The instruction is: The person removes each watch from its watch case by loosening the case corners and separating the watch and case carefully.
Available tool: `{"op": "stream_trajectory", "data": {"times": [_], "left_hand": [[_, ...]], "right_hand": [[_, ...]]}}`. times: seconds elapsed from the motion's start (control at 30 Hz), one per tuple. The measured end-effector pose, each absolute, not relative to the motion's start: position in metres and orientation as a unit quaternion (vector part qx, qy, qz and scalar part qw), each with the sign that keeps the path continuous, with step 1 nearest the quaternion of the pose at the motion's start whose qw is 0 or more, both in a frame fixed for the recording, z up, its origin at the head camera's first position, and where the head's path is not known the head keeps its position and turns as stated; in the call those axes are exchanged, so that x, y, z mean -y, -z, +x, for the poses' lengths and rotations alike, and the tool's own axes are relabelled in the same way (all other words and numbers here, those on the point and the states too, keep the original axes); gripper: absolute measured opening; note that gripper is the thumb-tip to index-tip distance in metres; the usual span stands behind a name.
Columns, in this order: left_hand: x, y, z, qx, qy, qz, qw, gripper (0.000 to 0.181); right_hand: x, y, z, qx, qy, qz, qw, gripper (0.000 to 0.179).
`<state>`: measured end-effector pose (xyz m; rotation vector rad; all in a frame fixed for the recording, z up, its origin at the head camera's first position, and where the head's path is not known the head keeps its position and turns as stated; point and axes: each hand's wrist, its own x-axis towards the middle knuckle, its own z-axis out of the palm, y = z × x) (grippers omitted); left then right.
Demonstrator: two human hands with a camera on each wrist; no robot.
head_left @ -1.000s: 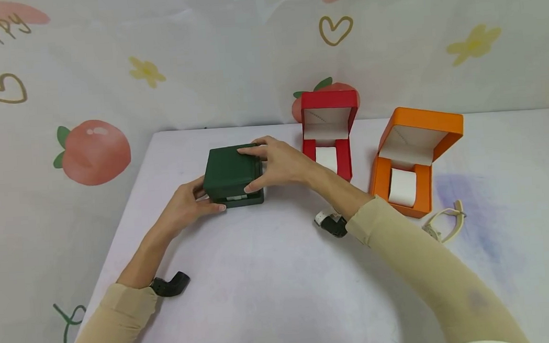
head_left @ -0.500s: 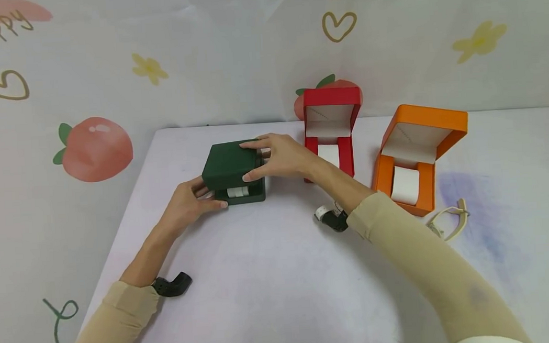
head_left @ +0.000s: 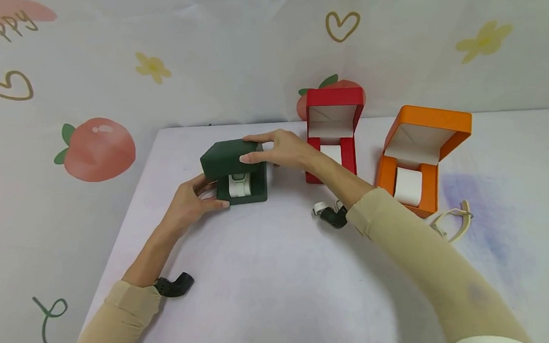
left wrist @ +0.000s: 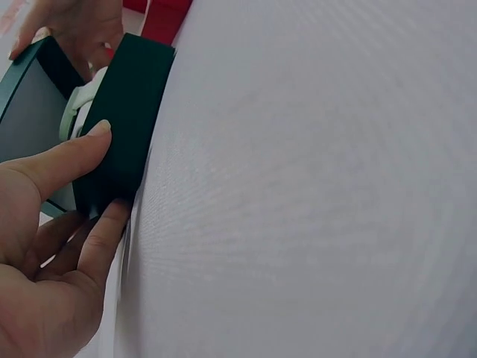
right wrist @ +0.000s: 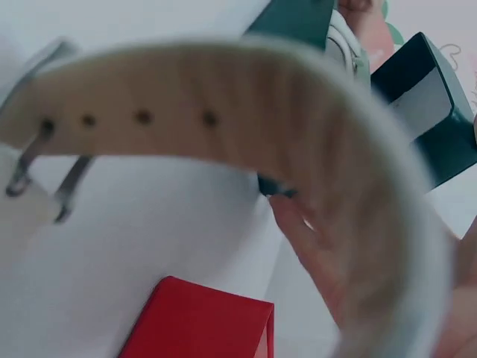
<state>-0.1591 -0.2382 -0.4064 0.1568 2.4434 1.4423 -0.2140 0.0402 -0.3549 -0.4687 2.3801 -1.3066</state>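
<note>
A dark green watch box (head_left: 259, 187) rests on the table with its lid (head_left: 220, 158) partly raised. Inside it a white watch (head_left: 240, 186) shows, wrapped round the cushion. My left hand (head_left: 184, 204) holds the base at its left, thumb along the front wall; in the left wrist view the left hand's fingers (left wrist: 104, 242) reach to the lower side. My right hand (head_left: 283, 150) grips the right end of the lid between thumb and fingers. In the right wrist view a blurred pale watch strap (right wrist: 171, 108) with holes and a buckle covers much of the scene.
To the right stand an open red watch box (head_left: 334, 98) and an open orange watch box (head_left: 428, 196), each with a white cushion. A cream watch (head_left: 464, 223) lies in front of the orange one. A black wrist camera (head_left: 336, 218) juts from beneath my right sleeve.
The green lid has risen from nearly closed under my right hand's lift, and the white watch inside has come into sight. My left hand stays on the base.
</note>
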Motion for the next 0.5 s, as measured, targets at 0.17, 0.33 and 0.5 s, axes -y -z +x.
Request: {"op": "stream_trajectory", "data": {"times": [0.17, 0.33, 0.5], "left_hand": [[0.238, 0.407, -0.158, -0.843, -0.511, 0.072, 0.148, 0.082], [0.239, 0.408, -0.157, -0.838, -0.52, 0.079, 0.143, 0.083], [0.238, 0.409, -0.157, -0.83, -0.534, 0.073, 0.143, 0.082]], "right_hand": [[-0.039, 0.353, -0.214, -0.822, 0.506, -0.15, 0.215, 0.064], [-0.037, 0.347, -0.216, -0.809, 0.519, -0.138, 0.239, 0.067], [-0.037, 0.342, -0.222, -0.813, 0.514, -0.122, 0.244, 0.07]]}}
